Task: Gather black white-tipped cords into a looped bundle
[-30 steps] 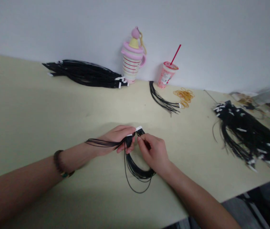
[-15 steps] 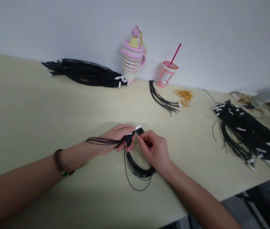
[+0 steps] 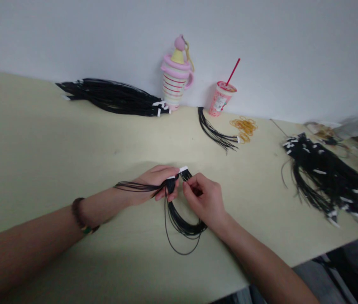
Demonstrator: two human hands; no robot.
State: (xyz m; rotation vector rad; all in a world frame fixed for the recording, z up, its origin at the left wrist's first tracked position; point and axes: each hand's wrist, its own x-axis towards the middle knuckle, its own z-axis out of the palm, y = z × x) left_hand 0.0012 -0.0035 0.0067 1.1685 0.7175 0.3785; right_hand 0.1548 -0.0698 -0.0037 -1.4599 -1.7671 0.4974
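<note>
A bundle of thin black wires point(image 3: 183, 226) with white connectors hangs in a loop between my two hands. My left hand point(image 3: 153, 181) is closed around the bundle near its ends, and some loose wires trail back over the wrist. One white connector point(image 3: 183, 169) sticks up at the left fingertips. With thumb and index finger pinched, my right hand point(image 3: 206, 198) grips wires just below that connector. The loop's right side passes behind the right hand, and a single wire droops lower than the others.
Near the wall lies a thick black wire bundle point(image 3: 115, 97), beside a striped pink cup point(image 3: 174, 84). Farther right are a drink cup with straw point(image 3: 220, 99), a small wire bunch point(image 3: 213, 131) and yellow rubber bands point(image 3: 244, 126). A large wire pile point(image 3: 327, 173) covers the right side.
Almost nothing differs. My right hand's fingertips have shifted very slightly to the right along the wires; the left hand keeps its hold.
</note>
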